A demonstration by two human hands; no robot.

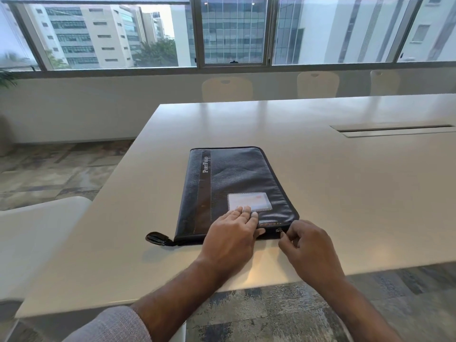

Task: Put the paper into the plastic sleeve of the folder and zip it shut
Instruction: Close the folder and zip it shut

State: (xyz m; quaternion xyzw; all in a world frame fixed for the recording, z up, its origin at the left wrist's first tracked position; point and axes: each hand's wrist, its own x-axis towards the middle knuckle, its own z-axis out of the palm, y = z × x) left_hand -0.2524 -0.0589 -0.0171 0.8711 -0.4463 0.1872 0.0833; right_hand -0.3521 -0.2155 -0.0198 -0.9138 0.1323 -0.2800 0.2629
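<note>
A dark leather folder (237,183) marked "PortFolio" lies closed on the white table (345,193), with a clear card window (249,201) on its cover. My left hand (230,239) presses flat on the folder's near edge, fingers spread on the cover. My right hand (308,248) pinches the small metal zip pull (279,230) at the folder's near right corner. A short strap tab (158,238) sticks out at the near left corner. No paper or plastic sleeve shows.
A white chair (37,233) stands at the table's left side. Three chair backs (227,88) line the far edge below the windows. A cable slot (394,130) is set into the table at the right. Patterned carpet lies beyond the near edge.
</note>
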